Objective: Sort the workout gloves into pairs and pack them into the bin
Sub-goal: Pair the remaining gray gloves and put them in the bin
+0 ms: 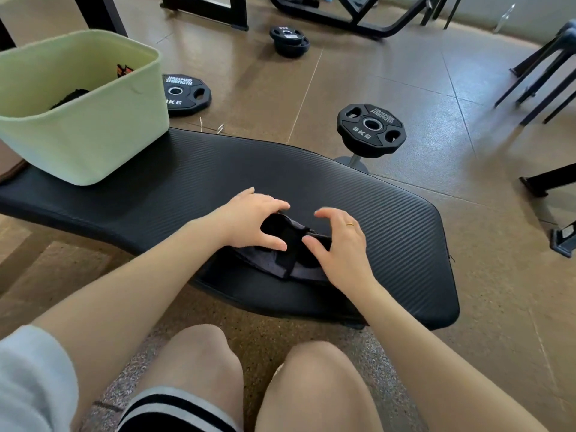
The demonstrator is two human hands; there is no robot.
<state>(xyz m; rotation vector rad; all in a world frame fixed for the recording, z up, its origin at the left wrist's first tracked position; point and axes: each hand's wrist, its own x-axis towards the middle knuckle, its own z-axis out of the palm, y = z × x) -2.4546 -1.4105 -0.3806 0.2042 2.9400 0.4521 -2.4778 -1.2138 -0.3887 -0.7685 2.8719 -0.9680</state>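
Black workout gloves (pixel 285 255) lie in a small heap on the near part of a black padded bench (pixel 358 213). My left hand (pixel 252 221) curls over the heap's left end, thumb and fingers pinching the dark fabric. My right hand (pixel 339 244) rests on the right side of the heap with fingers spread and arched, thumb touching the fabric. How many gloves are in the heap cannot be told. A pale green bin (pixel 93 126) stands on the bench's far left end; dark gloves (pixel 70 98) and an orange-and-black item (pixel 124 70) show inside it.
Black weight plates lie on the brown floor: one behind the bin (pixel 187 95), one raised on a stand right of the bench (pixel 371 129), a stack farther back (pixel 290 40). Black machine frames and chair legs (pixel 542 76) line the back and right. My knees are at the bottom.
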